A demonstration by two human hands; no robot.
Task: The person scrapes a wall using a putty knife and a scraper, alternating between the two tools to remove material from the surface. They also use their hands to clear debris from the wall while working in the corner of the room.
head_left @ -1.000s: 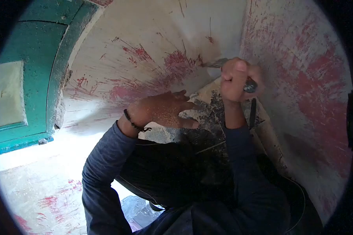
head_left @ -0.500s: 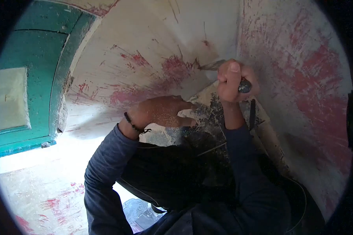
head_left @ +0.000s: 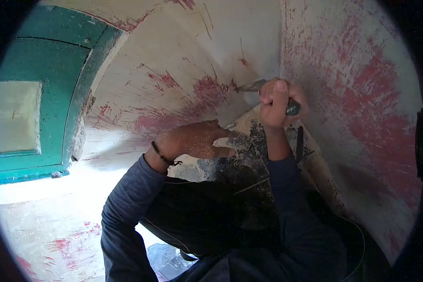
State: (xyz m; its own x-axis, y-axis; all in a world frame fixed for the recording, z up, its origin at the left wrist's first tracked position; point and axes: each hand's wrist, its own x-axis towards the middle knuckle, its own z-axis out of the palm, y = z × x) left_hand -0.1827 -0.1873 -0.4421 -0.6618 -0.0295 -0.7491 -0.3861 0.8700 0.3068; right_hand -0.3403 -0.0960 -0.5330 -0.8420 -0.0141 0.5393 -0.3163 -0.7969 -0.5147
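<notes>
My right hand [head_left: 281, 101] is closed around the dark handle of a scraper [head_left: 251, 86], its thumb lying on top. The pointed metal blade reaches left, its tip right at the white wall [head_left: 256, 37] beside a patch of scraped red paint [head_left: 209, 91]. My left hand [head_left: 199, 141], with a dark bracelet at the wrist, holds nothing. Its fingers are spread and point right, low in front of the same wall and over the debris-strewn floor [head_left: 237, 164].
A green door [head_left: 51, 113] with a pale panel stands on the left. Another wall with red paint patches [head_left: 376, 113] rises on the right. Between the hands, a thin stick [head_left: 251, 186] lies on the floor among paint flakes. Clear plastic sheeting [head_left: 167, 258] shows at the bottom.
The view has shifted slightly, with the door appearing further right. My right hand and the scraper sit a little lower in view. Both hands keep nearly the same pose.
</notes>
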